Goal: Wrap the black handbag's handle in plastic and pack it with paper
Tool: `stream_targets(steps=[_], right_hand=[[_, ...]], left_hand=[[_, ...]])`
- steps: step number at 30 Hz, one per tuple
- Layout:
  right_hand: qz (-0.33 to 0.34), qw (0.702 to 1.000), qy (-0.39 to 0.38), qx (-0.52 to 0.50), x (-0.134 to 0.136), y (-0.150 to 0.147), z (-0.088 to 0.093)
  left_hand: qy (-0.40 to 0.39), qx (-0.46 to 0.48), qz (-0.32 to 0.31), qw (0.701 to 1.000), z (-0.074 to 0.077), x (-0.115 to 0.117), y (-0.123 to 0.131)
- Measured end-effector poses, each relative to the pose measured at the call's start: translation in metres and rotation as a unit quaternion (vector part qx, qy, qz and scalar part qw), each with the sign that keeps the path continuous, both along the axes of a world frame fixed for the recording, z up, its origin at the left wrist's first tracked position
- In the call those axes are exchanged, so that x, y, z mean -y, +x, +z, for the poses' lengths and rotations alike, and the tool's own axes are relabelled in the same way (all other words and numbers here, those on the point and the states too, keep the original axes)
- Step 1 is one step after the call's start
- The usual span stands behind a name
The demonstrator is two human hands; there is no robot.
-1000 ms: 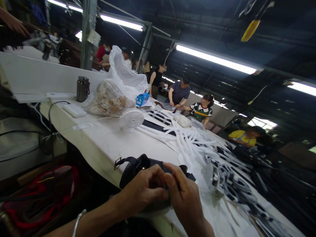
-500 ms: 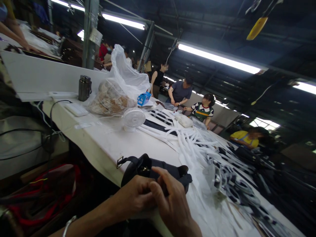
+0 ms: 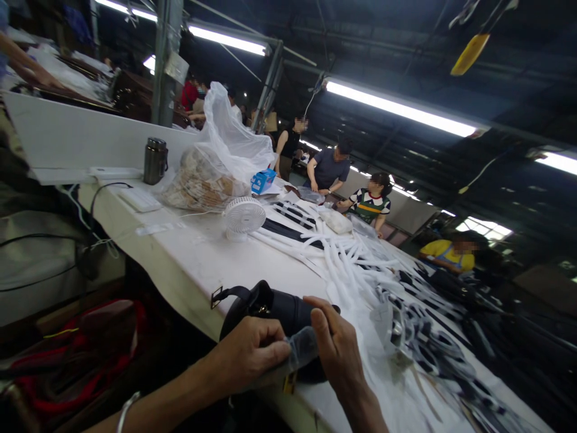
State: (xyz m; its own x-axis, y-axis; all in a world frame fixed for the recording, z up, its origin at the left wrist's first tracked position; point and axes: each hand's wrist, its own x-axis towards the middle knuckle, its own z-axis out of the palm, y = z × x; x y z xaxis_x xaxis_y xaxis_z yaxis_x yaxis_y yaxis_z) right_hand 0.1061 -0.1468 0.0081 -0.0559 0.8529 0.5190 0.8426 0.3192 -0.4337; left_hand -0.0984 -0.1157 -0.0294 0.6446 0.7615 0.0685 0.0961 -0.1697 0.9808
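White table (image 3: pixel 211 264) carries fan (image 3: pixel 244 218), flask (image 3: pixel 154 160), plastic bag (image 3: pixel 216 162); white straps (image 3: pixel 347 258), black bag (image 3: pixel 270 307).

Pinched between the left hand (image 3: pixel 250 356) and right hand (image 3: pixel 341 356), a thin translucent plastic film (image 3: pixel 303 353) looks smooth and faintly glossy, the black leather-like bag (image 3: pixel 276 305) just beyond them softly shiny, the white table top (image 3: pixel 202 258) matt.

Long white table (image 3: pixel 193 258) under fluorescent tubes (image 3: pixel 396 108) — dark roof (image 3: pixel 406 36) overhead.
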Motion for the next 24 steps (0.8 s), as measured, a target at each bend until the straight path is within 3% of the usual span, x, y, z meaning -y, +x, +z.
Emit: stream_targets(steps=[8, 14, 19, 21, 24], right_hand=[[0.052, 0.996, -0.016, -0.069, 0.012, -0.017, -0.003], [-0.038, 0.996, -0.020, -0.081, -0.001, 0.016, -0.003], [-0.032, 0.986, -0.038, -0.158, -0.015, 0.023, -0.008], [-0.030, 0.982, -0.036, -0.183, -0.020, 0.022, -0.010], [-0.047, 0.983, -0.020, -0.179, -0.027, 0.020, -0.017]], left_hand=[[0.058, 0.055, -0.002, 0.997, 0.014, -0.006, 0.032], [0.124, -0.052, 0.028, 0.991, 0.030, -0.013, 0.034], [0.264, -0.117, 0.026, 0.957, 0.056, -0.038, 0.039], [0.243, -0.132, -0.006, 0.961, 0.056, -0.054, 0.043], [0.196, -0.151, -0.066, 0.967, 0.044, -0.070, 0.046]])
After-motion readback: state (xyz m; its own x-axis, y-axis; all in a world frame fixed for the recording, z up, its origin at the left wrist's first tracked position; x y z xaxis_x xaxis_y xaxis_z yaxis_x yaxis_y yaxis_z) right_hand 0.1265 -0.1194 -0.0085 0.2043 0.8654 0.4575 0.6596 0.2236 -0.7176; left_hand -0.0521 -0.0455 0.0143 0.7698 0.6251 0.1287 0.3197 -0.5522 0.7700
